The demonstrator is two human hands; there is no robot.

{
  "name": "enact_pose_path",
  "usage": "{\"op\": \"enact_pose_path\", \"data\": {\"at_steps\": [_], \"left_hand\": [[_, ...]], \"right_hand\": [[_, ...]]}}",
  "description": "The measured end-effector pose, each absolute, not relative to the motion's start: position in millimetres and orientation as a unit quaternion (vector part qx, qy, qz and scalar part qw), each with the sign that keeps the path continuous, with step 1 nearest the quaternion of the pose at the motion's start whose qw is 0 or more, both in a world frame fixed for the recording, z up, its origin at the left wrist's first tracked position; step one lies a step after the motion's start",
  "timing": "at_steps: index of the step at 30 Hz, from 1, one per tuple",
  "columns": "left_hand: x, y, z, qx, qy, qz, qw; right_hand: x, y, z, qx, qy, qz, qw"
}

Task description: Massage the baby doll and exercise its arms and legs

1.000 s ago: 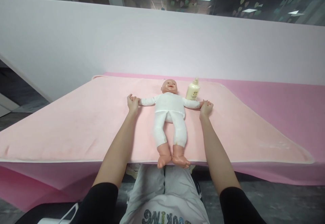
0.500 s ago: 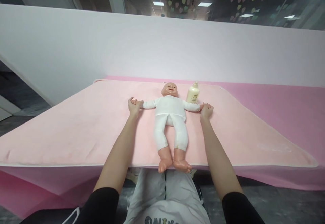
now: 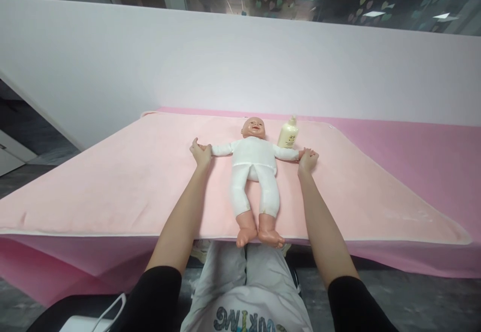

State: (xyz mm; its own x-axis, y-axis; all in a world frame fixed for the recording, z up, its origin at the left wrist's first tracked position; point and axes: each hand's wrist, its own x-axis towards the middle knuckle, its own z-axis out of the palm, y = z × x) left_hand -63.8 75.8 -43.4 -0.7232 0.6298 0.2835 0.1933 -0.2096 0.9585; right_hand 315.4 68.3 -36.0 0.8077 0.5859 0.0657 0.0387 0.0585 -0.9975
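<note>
A baby doll with a white cloth body lies on its back, its arms stretched out to both sides and its bare feet at the table's front edge. At the left, my left hand is closed round one of the doll's hands. My right hand grips the doll's other hand at the right. My fingers partly hide both doll hands. Just behind the doll's right-side arm stands a pale yellow pump bottle.
A light pink towel covers much of the table, over a darker pink cloth. A white partition rises along the back. My legs are under the front edge.
The whole view has tilted a little downward, so things sit slightly higher. Both hands keep their hold on the doll's hands, with the left fingers shifted slightly.
</note>
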Motion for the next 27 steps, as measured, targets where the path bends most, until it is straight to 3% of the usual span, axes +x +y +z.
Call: {"op": "enact_pose_path", "data": {"at_steps": [10,16,24,27], "left_hand": [[-62,59,-36,0.364,0.596,0.711,0.077],[-44,47,-15,0.438,0.544,0.713,0.061],[31,18,4,0.618,0.435,0.652,0.063],[56,5,4,0.736,0.379,0.556,0.073]], "right_hand": [[312,63,-28,-0.649,-0.184,0.231,0.701],[321,66,-27,-0.593,-0.133,0.23,0.76],[325,65,-29,-0.618,-0.16,0.189,0.746],[321,66,-29,-0.612,-0.197,0.163,0.748]]}}
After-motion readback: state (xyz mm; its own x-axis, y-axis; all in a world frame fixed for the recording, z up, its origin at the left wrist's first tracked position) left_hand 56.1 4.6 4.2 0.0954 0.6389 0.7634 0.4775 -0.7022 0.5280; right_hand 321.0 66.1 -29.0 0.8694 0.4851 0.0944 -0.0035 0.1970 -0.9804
